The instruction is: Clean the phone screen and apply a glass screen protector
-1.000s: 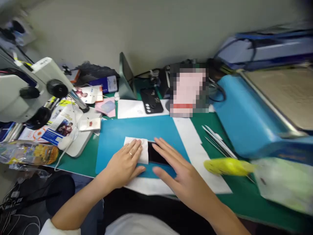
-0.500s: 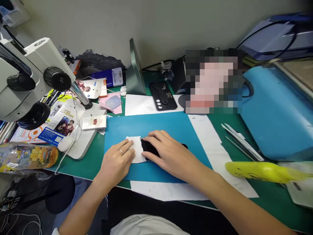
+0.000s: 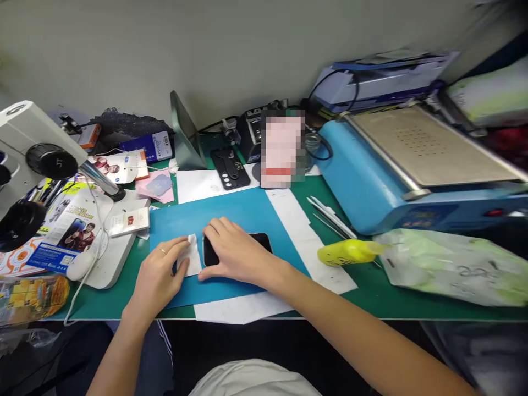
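Note:
A smartphone [image 3: 211, 256] with a dark screen lies on the blue mat [image 3: 247, 203], under my right hand [image 3: 235, 250]. The thumb and fingers of that hand span the phone and grip its long edges near the left end. To the left, my left hand [image 3: 160, 269] pinches a white wipe [image 3: 193, 258], its fingers curled over the near part of it. A narrow strip of mat shows between wipe and phone. The phone's middle is hidden by my right hand.
A microscope [image 3: 49, 148] and a plastic bottle [image 3: 35, 297] stand at left. Behind the mat are a black phone case [image 3: 231, 168] and a grey stand [image 3: 185, 132]. Tweezers [image 3: 332, 217], a yellow bottle [image 3: 346, 252], a blue heating machine [image 3: 355, 181] and a wipes pack [image 3: 454, 269] lie right.
The white wipe has come away from the phone's left end, leftward with my left hand. My right hand has closed from spread fingers onto the phone. The view has shifted.

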`<move>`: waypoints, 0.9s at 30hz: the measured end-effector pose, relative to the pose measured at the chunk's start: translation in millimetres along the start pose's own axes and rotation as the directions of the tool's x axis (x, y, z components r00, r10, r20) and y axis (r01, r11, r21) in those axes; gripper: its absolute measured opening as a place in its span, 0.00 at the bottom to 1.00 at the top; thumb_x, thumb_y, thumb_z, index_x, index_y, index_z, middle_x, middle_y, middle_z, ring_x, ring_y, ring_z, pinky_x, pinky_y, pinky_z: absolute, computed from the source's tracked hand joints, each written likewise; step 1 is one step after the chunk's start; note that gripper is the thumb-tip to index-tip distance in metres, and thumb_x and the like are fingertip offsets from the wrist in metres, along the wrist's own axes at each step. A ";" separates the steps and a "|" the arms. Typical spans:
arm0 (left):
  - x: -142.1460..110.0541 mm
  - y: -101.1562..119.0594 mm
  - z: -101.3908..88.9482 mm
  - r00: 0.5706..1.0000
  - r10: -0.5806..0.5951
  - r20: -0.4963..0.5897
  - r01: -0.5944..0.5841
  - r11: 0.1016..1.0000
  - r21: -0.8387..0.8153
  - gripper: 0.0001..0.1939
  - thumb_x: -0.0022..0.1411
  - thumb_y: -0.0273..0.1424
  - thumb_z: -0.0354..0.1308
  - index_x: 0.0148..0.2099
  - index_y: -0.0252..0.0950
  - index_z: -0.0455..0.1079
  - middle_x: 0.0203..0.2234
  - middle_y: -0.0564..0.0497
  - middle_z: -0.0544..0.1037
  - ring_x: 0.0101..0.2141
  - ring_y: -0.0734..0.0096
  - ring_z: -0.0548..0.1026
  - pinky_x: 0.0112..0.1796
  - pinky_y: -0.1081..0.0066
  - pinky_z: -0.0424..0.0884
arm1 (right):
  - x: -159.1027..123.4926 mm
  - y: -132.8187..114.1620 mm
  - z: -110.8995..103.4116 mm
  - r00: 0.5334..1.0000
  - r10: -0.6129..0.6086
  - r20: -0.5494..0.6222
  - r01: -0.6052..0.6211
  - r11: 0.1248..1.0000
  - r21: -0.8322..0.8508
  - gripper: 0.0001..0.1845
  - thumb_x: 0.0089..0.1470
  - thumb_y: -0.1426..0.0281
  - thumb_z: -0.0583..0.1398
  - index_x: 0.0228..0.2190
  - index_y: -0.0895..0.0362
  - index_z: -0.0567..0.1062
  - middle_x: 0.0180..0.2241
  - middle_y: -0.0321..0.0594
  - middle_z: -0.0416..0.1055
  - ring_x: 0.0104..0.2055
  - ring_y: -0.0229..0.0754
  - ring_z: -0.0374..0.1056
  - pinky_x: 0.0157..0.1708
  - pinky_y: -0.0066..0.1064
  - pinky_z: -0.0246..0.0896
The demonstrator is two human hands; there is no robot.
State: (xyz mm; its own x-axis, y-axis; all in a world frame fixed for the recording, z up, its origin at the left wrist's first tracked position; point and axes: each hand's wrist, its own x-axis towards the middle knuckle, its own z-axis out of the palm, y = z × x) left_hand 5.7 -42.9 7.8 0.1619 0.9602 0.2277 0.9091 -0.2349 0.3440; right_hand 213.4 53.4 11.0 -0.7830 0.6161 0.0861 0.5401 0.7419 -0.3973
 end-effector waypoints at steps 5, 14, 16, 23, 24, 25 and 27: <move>17.5 -9.1 -6.7 0.995 0.078 0.067 -0.081 0.996 0.049 0.18 0.75 0.38 0.54 0.63 0.42 0.68 0.55 0.45 0.78 0.51 0.54 0.77 0.50 0.54 0.74 | 6.4 -2.0 -12.8 0.996 -0.013 0.090 0.017 0.999 -0.044 0.41 0.48 0.44 0.71 0.48 0.63 0.70 0.48 0.49 0.68 0.51 0.54 0.64 0.48 0.43 0.65; 29.8 -14.1 -11.8 0.945 0.218 0.243 -0.185 0.971 -0.151 0.22 0.67 0.40 0.62 0.59 0.41 0.63 0.63 0.41 0.66 0.62 0.50 0.68 0.57 0.54 0.70 | 16.3 -5.7 -33.5 0.964 0.009 0.265 0.005 0.999 -0.053 0.35 0.51 0.54 0.72 0.49 0.64 0.68 0.50 0.52 0.67 0.53 0.55 0.62 0.48 0.42 0.65; 28.3 -15.9 -10.8 0.956 0.226 0.188 -0.198 0.968 -0.156 0.20 0.66 0.38 0.61 0.57 0.41 0.63 0.61 0.40 0.67 0.61 0.49 0.68 0.56 0.53 0.70 | 19.3 -6.0 -37.1 0.955 0.018 0.297 0.001 0.998 -0.061 0.35 0.50 0.55 0.73 0.48 0.63 0.68 0.50 0.50 0.67 0.52 0.53 0.63 0.47 0.41 0.66; 30.9 -4.7 -6.1 0.926 0.356 0.121 -0.331 0.925 -0.186 0.15 0.67 0.36 0.60 0.53 0.40 0.67 0.51 0.45 0.76 0.51 0.53 0.72 0.53 0.52 0.68 | 18.3 -4.6 -35.8 0.948 0.018 0.318 -0.002 0.999 -0.051 0.29 0.48 0.59 0.74 0.44 0.59 0.67 0.47 0.49 0.68 0.50 0.55 0.64 0.43 0.41 0.65; 31.4 -3.3 -3.4 0.922 0.365 0.125 -0.339 0.921 -0.191 0.14 0.68 0.37 0.60 0.52 0.40 0.68 0.49 0.45 0.77 0.50 0.54 0.73 0.52 0.53 0.68 | 17.1 -3.4 -33.6 0.948 0.020 0.317 -0.006 0.999 -0.044 0.28 0.48 0.61 0.74 0.42 0.59 0.67 0.46 0.49 0.67 0.49 0.55 0.64 0.42 0.41 0.65; 31.7 -2.5 -0.3 0.923 0.356 0.143 -0.328 0.926 -0.189 0.13 0.69 0.38 0.60 0.52 0.39 0.68 0.48 0.45 0.78 0.49 0.55 0.74 0.50 0.55 0.68 | 16.2 -1.9 -31.2 0.948 0.031 0.318 -0.019 0.999 -0.042 0.27 0.48 0.62 0.74 0.41 0.58 0.67 0.45 0.48 0.67 0.47 0.54 0.65 0.40 0.40 0.64; 31.9 -2.3 5.5 0.940 0.295 0.172 -0.267 0.949 -0.166 0.13 0.71 0.40 0.58 0.51 0.38 0.69 0.46 0.45 0.79 0.46 0.56 0.74 0.47 0.56 0.68 | 14.7 1.6 -26.3 0.949 0.042 0.313 -0.033 0.999 -0.036 0.25 0.47 0.62 0.74 0.37 0.56 0.66 0.42 0.45 0.67 0.43 0.52 0.64 0.36 0.39 0.62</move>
State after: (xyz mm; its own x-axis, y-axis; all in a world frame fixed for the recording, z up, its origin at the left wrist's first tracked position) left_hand 10.9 -10.9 9.2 0.4865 0.8592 0.1585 0.7557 -0.5048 0.4172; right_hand 210.9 70.6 35.7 -0.8167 0.5331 -0.2210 0.5761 0.7304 -0.3670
